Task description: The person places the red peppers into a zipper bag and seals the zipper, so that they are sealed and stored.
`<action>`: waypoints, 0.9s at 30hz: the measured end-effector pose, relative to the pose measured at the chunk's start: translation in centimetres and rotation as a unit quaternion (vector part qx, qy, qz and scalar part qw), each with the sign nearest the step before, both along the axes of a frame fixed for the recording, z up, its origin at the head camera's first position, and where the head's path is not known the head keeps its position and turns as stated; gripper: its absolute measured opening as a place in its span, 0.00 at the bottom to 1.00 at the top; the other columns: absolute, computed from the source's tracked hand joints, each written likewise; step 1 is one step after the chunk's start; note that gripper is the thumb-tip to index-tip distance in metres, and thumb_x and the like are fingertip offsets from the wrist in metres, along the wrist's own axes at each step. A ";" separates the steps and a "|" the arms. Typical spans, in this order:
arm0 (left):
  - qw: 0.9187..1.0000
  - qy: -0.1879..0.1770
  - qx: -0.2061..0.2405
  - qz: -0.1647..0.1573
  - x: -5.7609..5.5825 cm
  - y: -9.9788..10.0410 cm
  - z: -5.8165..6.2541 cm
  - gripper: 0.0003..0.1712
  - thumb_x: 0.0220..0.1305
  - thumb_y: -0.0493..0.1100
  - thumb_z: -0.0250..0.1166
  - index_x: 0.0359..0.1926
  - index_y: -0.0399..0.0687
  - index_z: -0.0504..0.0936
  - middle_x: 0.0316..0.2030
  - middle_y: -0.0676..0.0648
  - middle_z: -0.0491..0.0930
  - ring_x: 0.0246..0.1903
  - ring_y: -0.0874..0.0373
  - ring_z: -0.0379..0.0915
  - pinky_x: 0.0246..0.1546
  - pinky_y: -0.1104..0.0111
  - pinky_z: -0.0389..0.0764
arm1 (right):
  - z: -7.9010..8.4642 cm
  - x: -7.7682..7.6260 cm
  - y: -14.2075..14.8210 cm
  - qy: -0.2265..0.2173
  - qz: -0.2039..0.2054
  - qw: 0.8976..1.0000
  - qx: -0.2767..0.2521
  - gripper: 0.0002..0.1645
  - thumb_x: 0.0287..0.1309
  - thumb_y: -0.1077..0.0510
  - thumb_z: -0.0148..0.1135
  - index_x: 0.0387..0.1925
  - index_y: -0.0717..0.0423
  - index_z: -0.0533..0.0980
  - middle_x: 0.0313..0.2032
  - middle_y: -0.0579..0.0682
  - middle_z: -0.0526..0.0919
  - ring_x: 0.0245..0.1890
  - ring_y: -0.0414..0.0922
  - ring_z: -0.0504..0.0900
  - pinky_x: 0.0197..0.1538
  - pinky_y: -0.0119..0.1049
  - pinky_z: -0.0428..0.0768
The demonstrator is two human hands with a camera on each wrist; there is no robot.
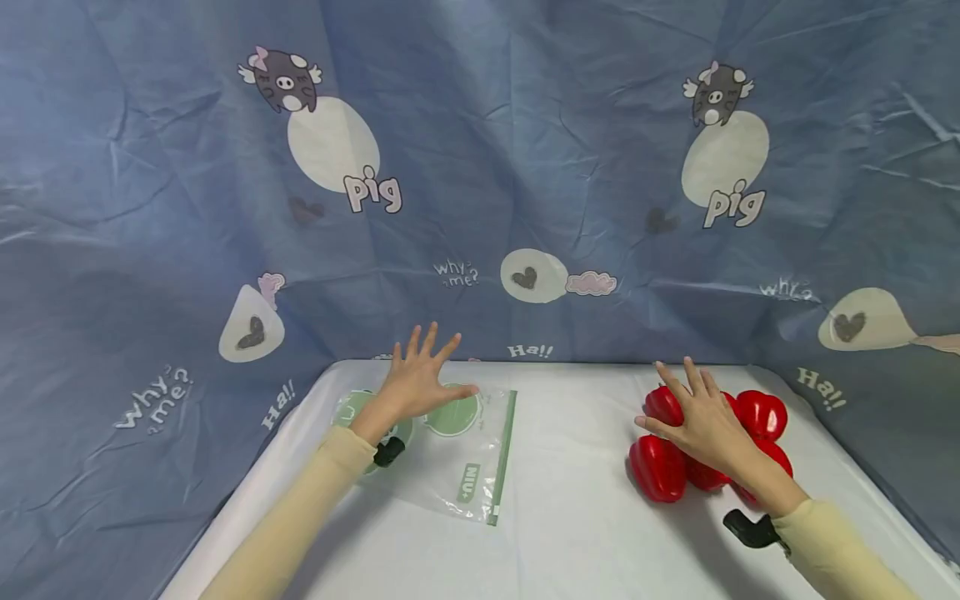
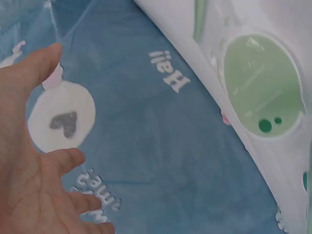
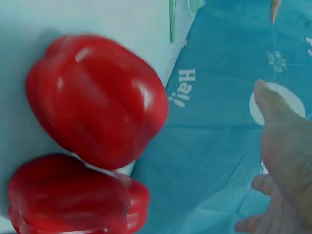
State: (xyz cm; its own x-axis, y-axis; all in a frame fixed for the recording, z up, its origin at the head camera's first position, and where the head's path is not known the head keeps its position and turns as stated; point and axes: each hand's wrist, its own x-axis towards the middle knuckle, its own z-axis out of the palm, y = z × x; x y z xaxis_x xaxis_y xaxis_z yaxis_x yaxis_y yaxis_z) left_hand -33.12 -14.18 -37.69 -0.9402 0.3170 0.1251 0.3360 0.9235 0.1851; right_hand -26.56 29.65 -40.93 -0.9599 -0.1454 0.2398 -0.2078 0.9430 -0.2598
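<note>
With fingers spread and nothing held, my left hand (image 1: 412,385) hovers above a clear zip bag (image 1: 442,467) that has green round prints and a green zip strip. The bag lies flat on the left of the white table; its green print (image 2: 263,85) shows in the left wrist view. My right hand (image 1: 708,423), fingers also spread, is above a cluster of several red bell peppers (image 1: 658,468) on the right side. In the right wrist view, one bell pepper (image 3: 97,100) lies close to another, apart from the hand, which partly hides the cluster in the head view.
The white table (image 1: 570,500) ends at a blue printed cloth (image 1: 465,167) that hangs behind it and along both sides. A dark strap piece (image 1: 750,529) shows at the right wrist, another (image 1: 388,452) at the left.
</note>
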 end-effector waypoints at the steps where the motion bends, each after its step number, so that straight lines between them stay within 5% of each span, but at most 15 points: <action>1: 1.000 0.000 0.001 -0.004 0.2 0.1 0.0 0.56 0.52 0.81 0.51 0.75 0.68 0.42 0.76 0.44 0.28 0.74 0.41 0.19 0.67 0.35 0.32 | -0.1 0.2 -0.1 -0.001 0.001 1.000 -0.001 0.65 0.43 0.29 0.67 0.75 0.48 0.47 0.72 0.71 0.45 0.67 0.77 0.47 0.54 0.79 0.54; 16: 0.999 -0.015 0.012 -0.050 2.5 3.3 -3.2 0.52 0.54 0.77 0.55 0.74 0.60 0.55 0.76 0.41 0.44 0.74 0.40 0.41 0.70 0.47 0.52 | -2.7 3.9 -2.3 0.032 -0.011 0.999 -0.039 0.55 0.40 0.36 0.74 0.65 0.59 0.65 0.56 0.72 0.68 0.50 0.70 0.71 0.37 0.62 0.80; 21: 0.998 -0.029 0.034 -0.051 2.8 4.4 -5.3 0.46 0.55 0.72 0.60 0.68 0.52 0.67 0.70 0.38 0.59 0.68 0.39 0.58 0.59 0.44 0.68 | -3.7 4.7 -2.6 0.053 -0.031 0.997 -0.043 0.51 0.40 0.37 0.75 0.60 0.64 0.69 0.50 0.72 0.73 0.45 0.68 0.75 0.39 0.61 0.80; 27: 0.995 -0.009 0.075 -0.062 3.1 5.6 -8.1 0.30 0.57 0.58 0.67 0.54 0.44 0.79 0.50 0.41 0.77 0.46 0.47 0.77 0.42 0.56 0.80 | -4.7 5.7 -2.8 0.051 -0.056 0.995 -0.058 0.48 0.43 0.40 0.74 0.59 0.66 0.70 0.48 0.73 0.74 0.43 0.64 0.76 0.40 0.59 0.80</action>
State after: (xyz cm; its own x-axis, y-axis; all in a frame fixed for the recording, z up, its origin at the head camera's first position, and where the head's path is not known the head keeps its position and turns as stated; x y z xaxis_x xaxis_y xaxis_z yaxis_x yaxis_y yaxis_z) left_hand -30.03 -8.57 -45.83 -0.8978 0.4091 0.1631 0.4404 0.8373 0.3241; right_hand -20.88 26.88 -45.63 -0.9380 -0.0050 0.3467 -0.1349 0.9264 -0.3516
